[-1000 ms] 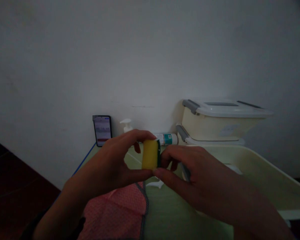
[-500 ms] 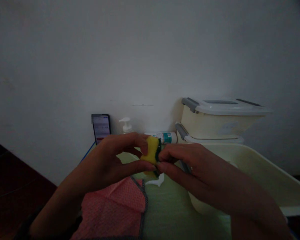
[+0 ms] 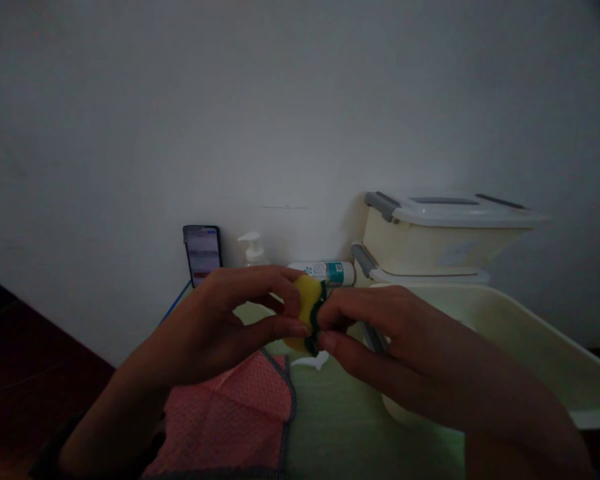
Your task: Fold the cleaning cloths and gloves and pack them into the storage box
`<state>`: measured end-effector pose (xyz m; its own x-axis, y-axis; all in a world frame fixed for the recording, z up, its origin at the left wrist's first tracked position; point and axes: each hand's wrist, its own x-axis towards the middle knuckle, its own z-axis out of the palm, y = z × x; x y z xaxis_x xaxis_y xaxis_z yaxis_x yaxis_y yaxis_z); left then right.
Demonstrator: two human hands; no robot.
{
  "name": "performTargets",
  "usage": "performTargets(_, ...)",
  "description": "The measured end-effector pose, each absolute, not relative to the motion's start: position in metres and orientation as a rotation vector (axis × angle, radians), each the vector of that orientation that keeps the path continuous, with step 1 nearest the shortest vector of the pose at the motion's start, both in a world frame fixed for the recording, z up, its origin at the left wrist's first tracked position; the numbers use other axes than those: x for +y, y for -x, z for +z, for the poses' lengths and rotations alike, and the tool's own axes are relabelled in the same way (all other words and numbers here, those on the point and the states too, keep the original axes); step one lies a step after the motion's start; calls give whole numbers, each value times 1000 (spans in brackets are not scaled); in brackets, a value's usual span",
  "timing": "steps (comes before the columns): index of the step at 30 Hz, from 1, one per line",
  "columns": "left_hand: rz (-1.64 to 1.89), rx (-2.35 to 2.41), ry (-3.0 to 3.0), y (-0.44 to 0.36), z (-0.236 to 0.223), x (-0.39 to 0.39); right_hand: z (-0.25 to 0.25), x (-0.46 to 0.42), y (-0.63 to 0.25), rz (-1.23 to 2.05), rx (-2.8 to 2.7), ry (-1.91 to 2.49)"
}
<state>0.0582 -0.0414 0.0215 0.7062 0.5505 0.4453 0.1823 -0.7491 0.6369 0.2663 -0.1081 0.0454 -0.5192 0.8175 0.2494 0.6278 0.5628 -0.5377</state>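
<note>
A small yellow sponge (image 3: 307,298) with a dark green scouring side is held up in front of me, above the table. My left hand (image 3: 250,307) grips its yellow part between thumb and fingers. On the green side, the thumb and bent forefinger of my right hand (image 3: 375,327) are pinched together at the edge. Beneath the sponge, a white curved object (image 3: 310,362) lies on the green tabletop (image 3: 337,420); its kind is unclear. A pink cloth (image 3: 230,420) with a grey border lies below my left hand.
A phone (image 3: 203,253) leans against the wall at the left. Behind my hands are a white pump bottle (image 3: 253,247) and a white-and-teal bottle (image 3: 333,273) on its side. Stacked lidded boxes (image 3: 430,250) stand at back right, with a cream basin (image 3: 525,320) before them.
The sponge has turned slightly and shifted a little to the right, showing more of its green edge. My right thumb has moved slightly down along it.
</note>
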Motion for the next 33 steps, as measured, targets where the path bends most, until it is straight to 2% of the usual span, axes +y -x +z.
performTargets(10,998,501,-2107,-63,19,-41,48,-106,-266,552,-2267,1145)
performTargets(17,1193,373,-1707,-71,13,-34,36,-101,-275,578,-2104,1390)
performTargets(26,871,339,-1615,-59,9,-24,41,-100,-277,383,-2090,1145)
performTargets(33,783,312,-1613,-59,9,-28,44,-101,-276,325,-2115,1048)
